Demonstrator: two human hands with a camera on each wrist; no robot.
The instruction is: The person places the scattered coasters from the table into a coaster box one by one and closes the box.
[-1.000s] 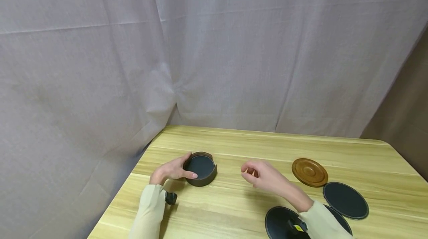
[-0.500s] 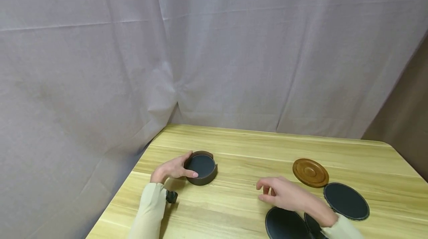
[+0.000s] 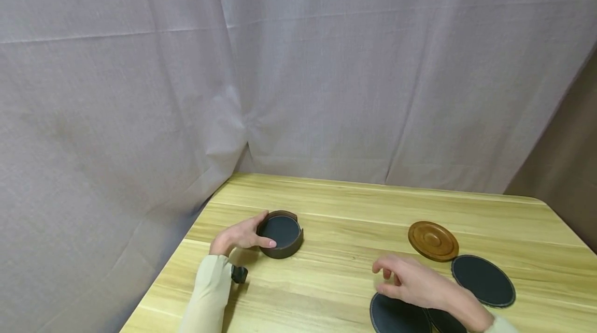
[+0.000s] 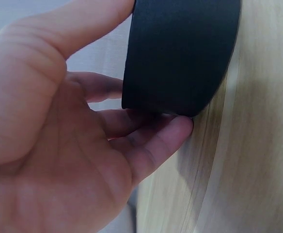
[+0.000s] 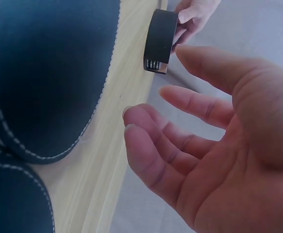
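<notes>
My left hand grips the side of a dark round coaster holder, its thumb over the rim. A black coaster lies on top inside the holder. In the right wrist view the edges of stacked coasters show at the holder's gap. My right hand holds nothing; its fingers bend loosely above the table, just over a black stitched coaster. Another black coaster is beside that one, partly behind my forearm.
A brown wooden disc with raised rings lies at the right of the table. Another black coaster lies right by its edge. A grey cloth hangs behind the table.
My right hand has drawn back from near the holder, moving right and toward me until over the black coasters. My left hand stays on the holder.
</notes>
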